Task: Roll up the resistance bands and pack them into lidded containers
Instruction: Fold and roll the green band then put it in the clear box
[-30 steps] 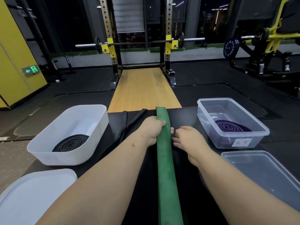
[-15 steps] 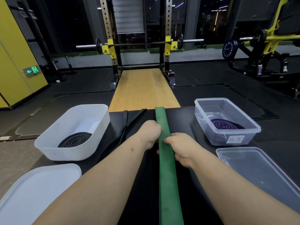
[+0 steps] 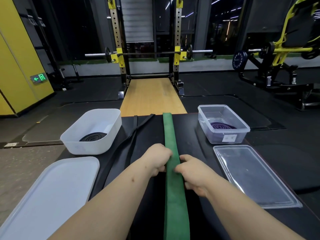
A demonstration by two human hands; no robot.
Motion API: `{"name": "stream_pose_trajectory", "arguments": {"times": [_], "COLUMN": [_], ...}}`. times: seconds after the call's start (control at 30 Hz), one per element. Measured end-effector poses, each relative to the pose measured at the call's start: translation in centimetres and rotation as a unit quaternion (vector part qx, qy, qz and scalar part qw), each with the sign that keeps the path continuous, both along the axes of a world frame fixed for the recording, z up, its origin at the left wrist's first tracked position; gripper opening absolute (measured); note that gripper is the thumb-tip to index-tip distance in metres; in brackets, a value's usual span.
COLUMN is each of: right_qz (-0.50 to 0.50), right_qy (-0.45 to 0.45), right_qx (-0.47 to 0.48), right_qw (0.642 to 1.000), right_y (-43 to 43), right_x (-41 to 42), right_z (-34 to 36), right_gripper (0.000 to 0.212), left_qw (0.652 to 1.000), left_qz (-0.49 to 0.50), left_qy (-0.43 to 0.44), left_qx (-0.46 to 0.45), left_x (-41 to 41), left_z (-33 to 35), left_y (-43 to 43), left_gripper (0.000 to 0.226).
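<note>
A long green resistance band [image 3: 168, 134] lies flat down the middle of the black table [image 3: 190, 132], from its far edge toward me. My left hand [image 3: 156, 158] grips the band's left edge and my right hand [image 3: 192, 172] grips its right edge, side by side at mid-table. A loose black band [image 3: 138, 126] lies just left of the green one. The white tub [image 3: 110, 118] at the left holds a rolled black band [image 3: 92, 136]. The clear container [image 3: 225, 132] at the right holds a rolled purple band [image 3: 221, 126].
A white lid [image 3: 52, 193] lies on the table at the near left, and a clear lid [image 3: 251, 177] at the near right. Beyond the table are a wooden platform [image 3: 152, 96], a squat rack with a barbell [image 3: 149, 53], and gym machines on dark floor mats.
Both hands have slid along the green band toward me, away from its far end. The right hand has moved from beside the band onto its edge.
</note>
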State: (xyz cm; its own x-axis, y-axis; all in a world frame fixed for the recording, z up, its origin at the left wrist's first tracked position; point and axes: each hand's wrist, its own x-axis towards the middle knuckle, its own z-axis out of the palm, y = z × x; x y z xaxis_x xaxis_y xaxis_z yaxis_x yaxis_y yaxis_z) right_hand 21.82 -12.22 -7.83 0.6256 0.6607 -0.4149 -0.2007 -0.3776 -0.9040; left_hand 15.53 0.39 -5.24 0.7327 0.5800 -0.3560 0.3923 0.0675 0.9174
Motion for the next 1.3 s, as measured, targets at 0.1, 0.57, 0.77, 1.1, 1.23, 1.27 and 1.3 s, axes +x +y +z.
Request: {"name": "stream_pose_trajectory", "arguments": {"times": [0.1, 0.57, 0.77, 1.1, 1.23, 1.27, 1.3], "right_qz": [-0.023, -0.015, 0.016, 0.017, 0.020, 0.017, 0.014], "right_qy": [-0.024, -0.033, -0.072, -0.212, -0.292, -0.300, -0.306], "right_qx": [0.012, 0.001, -0.014, -0.040, -0.069, -0.066, -0.064], "right_qw": [0.999, 0.999, 0.997, 0.976, 0.954, 0.951, 0.950], "right_y": [-0.2, -1.9, -5.9, -9.0, -9.6, -9.7, -9.8], "right_x": [-0.4, -1.7, -5.4, -8.6, -9.4, -9.6, -9.6], "right_z": [-0.4, 0.8, 1.3, 0.7, 0.5, 0.6, 0.6], "right_gripper": [0.039, 0.052, 0.053, 0.032, 0.024, 0.021, 0.019], "left_qw": [0.999, 0.993, 0.989, 0.980, 0.965, 0.959, 0.951], "left_qz": [0.010, 0.023, -0.012, -0.009, -0.019, -0.015, -0.011], "left_qy": [-0.002, -0.002, 0.007, 0.003, 0.026, 0.029, 0.035], "left_qx": [0.034, 0.118, 0.145, 0.198, 0.261, 0.282, 0.308], "left_x": [-0.6, -3.2, -8.2, -12.9, -13.6, -13.8, -13.9], "left_z": [-0.3, 0.5, 0.2, -1.1, -1.4, -1.4, -1.3], "left_y": [-0.8, -2.9, -6.5, -10.2, -11.1, -11.3, -11.4], "left_gripper": [0.027, 0.032, 0.030, 0.031, 0.040, 0.040, 0.038]}}
